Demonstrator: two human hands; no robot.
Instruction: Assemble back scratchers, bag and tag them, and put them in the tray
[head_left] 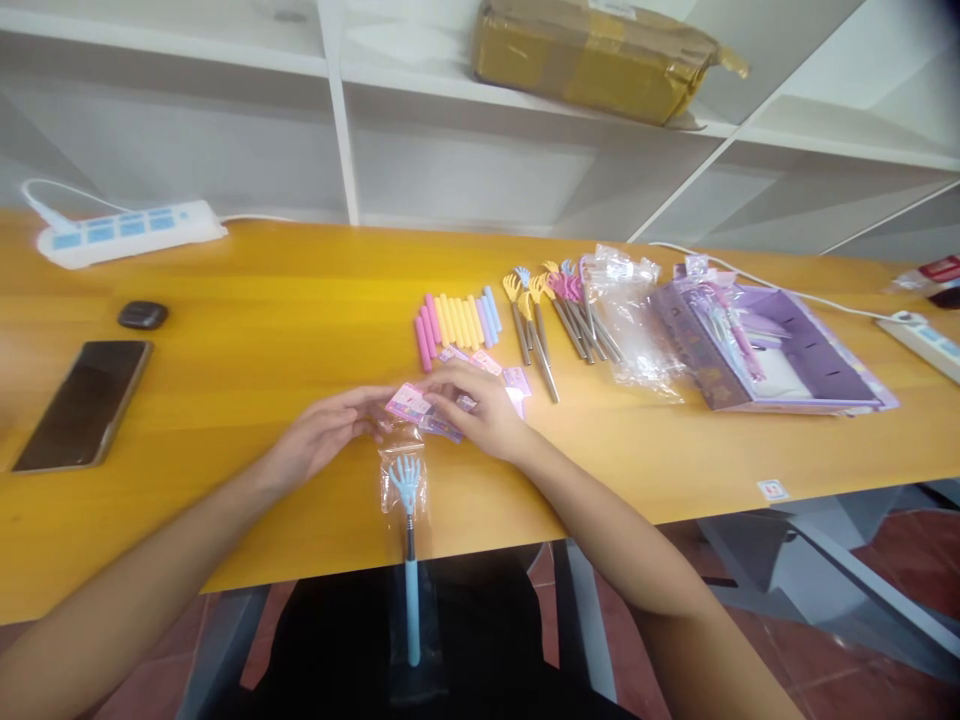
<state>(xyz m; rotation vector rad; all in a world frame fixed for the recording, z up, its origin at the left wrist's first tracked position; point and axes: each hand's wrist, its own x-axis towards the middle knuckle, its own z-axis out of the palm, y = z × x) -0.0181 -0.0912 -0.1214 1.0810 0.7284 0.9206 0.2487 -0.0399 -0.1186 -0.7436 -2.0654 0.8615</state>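
Note:
A light blue hand-shaped back scratcher [412, 590] lies in a clear plastic bag [397, 500], its lower end past the table's front edge. Just above the bag's top, my right hand [480, 405] pinches a small pink card [409, 402]. My left hand [330, 430] is at the card's left side, fingers curled near the bag's opening; what they grip is unclear. More printed cards [516, 380] lie under and behind my right hand. Beyond them are pink, yellow and blue tubes [457, 322] in a row, with metal-handled scratcher heads [577, 315] to their right.
Clear plastic bags [637, 320] and a purple box [810, 350] lie to the right. A phone [84, 405], a black case [142, 315] and a power strip [131, 235] are at the left. A taped carton [592, 60] sits on the shelf. A second power strip [926, 340] is far right.

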